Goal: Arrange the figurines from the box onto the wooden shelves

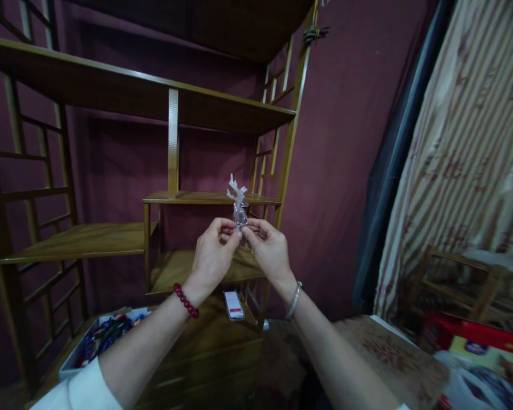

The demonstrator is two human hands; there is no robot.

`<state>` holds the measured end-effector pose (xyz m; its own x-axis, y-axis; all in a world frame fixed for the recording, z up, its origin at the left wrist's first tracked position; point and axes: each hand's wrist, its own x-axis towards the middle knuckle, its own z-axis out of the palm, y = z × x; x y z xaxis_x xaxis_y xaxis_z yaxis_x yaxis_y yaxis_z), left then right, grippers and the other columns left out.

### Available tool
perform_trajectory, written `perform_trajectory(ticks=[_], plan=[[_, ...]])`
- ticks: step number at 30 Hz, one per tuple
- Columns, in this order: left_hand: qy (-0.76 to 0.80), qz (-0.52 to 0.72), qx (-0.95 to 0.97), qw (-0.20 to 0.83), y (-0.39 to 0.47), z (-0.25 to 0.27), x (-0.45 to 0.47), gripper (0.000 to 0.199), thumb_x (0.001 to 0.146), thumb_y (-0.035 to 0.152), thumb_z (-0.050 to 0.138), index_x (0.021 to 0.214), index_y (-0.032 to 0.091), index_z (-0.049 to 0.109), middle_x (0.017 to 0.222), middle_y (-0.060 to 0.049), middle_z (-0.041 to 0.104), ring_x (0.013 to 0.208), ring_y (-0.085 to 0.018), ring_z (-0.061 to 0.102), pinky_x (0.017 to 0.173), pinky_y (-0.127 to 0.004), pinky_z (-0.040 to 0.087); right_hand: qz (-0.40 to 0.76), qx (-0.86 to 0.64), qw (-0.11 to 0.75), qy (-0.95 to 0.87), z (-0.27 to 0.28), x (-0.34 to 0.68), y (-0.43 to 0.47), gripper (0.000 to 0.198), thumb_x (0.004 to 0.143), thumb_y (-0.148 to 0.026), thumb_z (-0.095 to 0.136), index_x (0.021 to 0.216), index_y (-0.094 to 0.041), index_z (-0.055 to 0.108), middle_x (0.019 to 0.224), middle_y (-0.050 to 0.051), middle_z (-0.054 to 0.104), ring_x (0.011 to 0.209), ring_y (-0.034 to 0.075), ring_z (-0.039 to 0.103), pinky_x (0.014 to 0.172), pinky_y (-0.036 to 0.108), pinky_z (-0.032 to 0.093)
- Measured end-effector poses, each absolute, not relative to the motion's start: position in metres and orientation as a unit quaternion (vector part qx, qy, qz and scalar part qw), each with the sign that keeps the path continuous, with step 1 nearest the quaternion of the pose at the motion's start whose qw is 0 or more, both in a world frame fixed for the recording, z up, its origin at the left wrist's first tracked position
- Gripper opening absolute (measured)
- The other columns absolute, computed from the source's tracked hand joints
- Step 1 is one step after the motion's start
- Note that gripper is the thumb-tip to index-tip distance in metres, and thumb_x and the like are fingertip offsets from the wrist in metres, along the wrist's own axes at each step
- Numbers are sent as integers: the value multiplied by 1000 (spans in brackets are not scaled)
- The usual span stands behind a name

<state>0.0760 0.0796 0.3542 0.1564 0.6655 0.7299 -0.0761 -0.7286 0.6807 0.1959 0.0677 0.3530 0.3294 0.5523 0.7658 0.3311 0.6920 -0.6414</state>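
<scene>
A clear glass deer figurine (240,212) with branching antlers stands upright between my two hands, in front of the wooden shelf. My left hand (214,250) pinches its base from the left with thumb and fingers. From the other side my right hand (270,247) grips the same base, its thumb almost meeting the left one. The fingertips cover the lowest part of the figurine. Below the hands a phone (233,305) with a lit white screen lies on the wooden cabinet top.
The stepped wooden shelf unit (85,239) spans the left and middle. A white box (70,364) full of dark, colourful small items sits at lower left. At right are a striped curtain (448,142), a wooden stool (461,279) and a red package (479,336).
</scene>
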Motion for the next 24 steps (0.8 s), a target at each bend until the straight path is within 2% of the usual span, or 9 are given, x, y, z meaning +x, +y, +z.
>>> perform_trajectory(ticks=[9,16,24], plan=[[136,610,718,307,90,395,89,17,71,28,59,81,16,53,72,0,59,59,-9,56,47,-18,47,29,-383,716,-583,396,214,70,21,64,-29,65,79,-15,61,73,3,66,66,13,61,64,25,51],[124,606,723,308,112,426,102,15,69,24,61,77,16,52,68,0,58,58,-8,56,45,-16,46,48,-400,722,-563,425,225,92,24,61,-30,66,78,-14,59,63,1,64,55,11,58,53,23,48],[113,589,766,232,148,451,110,16,71,24,59,83,16,53,70,0,59,58,-9,56,45,-16,45,-19,-431,697,-573,450,244,123,15,63,-23,64,75,-15,61,66,2,65,58,13,60,55,23,49]])
